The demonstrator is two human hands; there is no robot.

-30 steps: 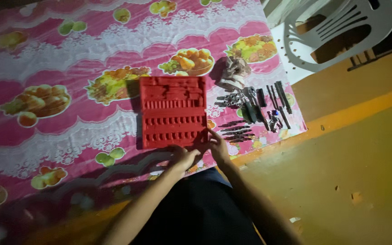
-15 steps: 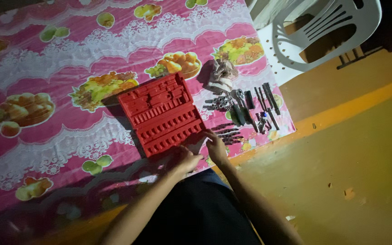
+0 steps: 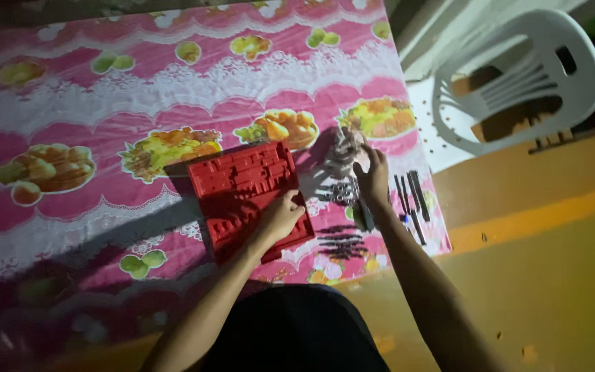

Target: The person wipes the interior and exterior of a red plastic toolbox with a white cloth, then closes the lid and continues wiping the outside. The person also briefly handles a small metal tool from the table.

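Left hand (image 3: 282,215) lies flat, fingers loosely spread, on the red tray's (image 3: 242,186) near corner; right hand (image 3: 373,180), half curled, touches metal bits (image 3: 342,193) near the worktop (image 3: 70,103) edge.

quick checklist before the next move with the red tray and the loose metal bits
1. Left hand steadying the red tray: ok, it rests on the tray's right edge.
2. Tray flat on the tablecloth: ok.
3. Right hand at the pile of metal pieces: ok.
4. A piece actually pinched: cannot tell.
5. Long dark tools near the table's right edge: not ok, close to falling.
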